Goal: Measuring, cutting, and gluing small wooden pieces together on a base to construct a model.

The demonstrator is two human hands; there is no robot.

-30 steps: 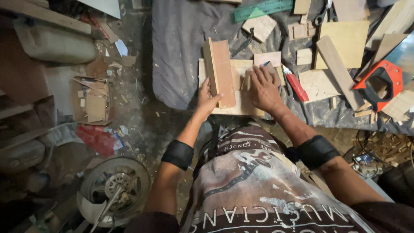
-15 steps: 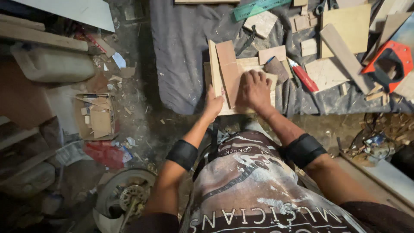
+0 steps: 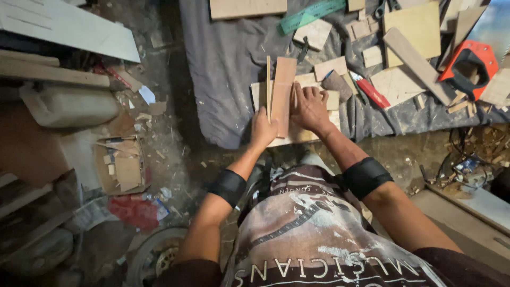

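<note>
My left hand (image 3: pixel 263 127) grips the near end of a thin wooden strip (image 3: pixel 269 87) standing on edge against a brown wooden plank (image 3: pixel 283 93). My right hand (image 3: pixel 309 108) lies flat, fingers spread, on the pale wooden boards (image 3: pixel 333 99) just right of that plank, pressing them down. All of this rests on a grey cloth (image 3: pixel 228 64) spread over the floor. Black bands wrap both forearms.
Wood offcuts (image 3: pixel 417 50), a green ruler (image 3: pixel 311 14), a red-handled knife (image 3: pixel 371 90) and an orange-handled saw (image 3: pixel 470 66) lie on the cloth to the right. A white jerrycan (image 3: pixel 69 106), a cardboard box of scraps (image 3: pixel 121 167) and debris crowd the left floor.
The thin strip has been tipped up from leaning to standing on edge beside the plank. My right hand slid down onto the flat boards; the view shifted slightly.
</note>
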